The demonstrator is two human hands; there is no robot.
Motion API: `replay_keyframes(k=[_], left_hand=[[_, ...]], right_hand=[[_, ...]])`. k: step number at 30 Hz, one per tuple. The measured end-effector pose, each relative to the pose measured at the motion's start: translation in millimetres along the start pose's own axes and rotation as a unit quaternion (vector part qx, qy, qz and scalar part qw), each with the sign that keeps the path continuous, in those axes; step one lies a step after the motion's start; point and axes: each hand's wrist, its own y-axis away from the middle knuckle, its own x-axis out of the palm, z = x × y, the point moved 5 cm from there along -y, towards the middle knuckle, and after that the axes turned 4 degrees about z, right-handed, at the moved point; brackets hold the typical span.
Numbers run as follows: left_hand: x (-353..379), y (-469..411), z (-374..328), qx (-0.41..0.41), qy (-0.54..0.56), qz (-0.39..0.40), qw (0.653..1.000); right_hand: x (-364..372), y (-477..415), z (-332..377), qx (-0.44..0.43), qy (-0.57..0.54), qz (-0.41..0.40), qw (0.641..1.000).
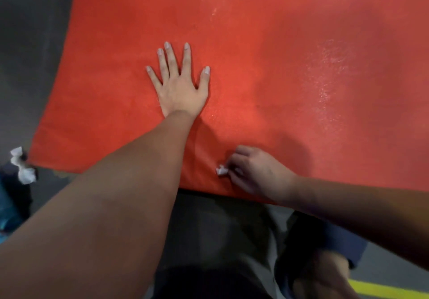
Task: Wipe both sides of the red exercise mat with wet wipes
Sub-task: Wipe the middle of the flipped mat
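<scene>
Pressing flat with fingers spread, the left hand rests on the red exercise mat. Right of its forearm, the right hand pinches a small crumpled white wet wipe at the mat's near edge. Well left of the left hand, crumpled white tissues lie on the grey floor.
</scene>
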Motion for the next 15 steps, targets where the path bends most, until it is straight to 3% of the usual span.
replay_keyframes(k=[4,9,13,15], left_hand=[[-2,1,-1,-0.002,-0.002,-0.001,1.000],[-4,2,-3,-0.007,-0.001,-0.002,1.000],[-5,2,-3,-0.012,0.001,-0.009,1.000],[-4,2,-4,-0.009,0.001,-0.010,1.000]], right_hand=[[-6,12,-2,-0.038,0.006,0.042,0.998],[-42,27,-35,0.034,0.040,-0.046,0.998],[-11,47,-13,-0.038,0.014,0.059,0.997],[-7,53,-13,-0.041,0.005,0.052,0.998]])
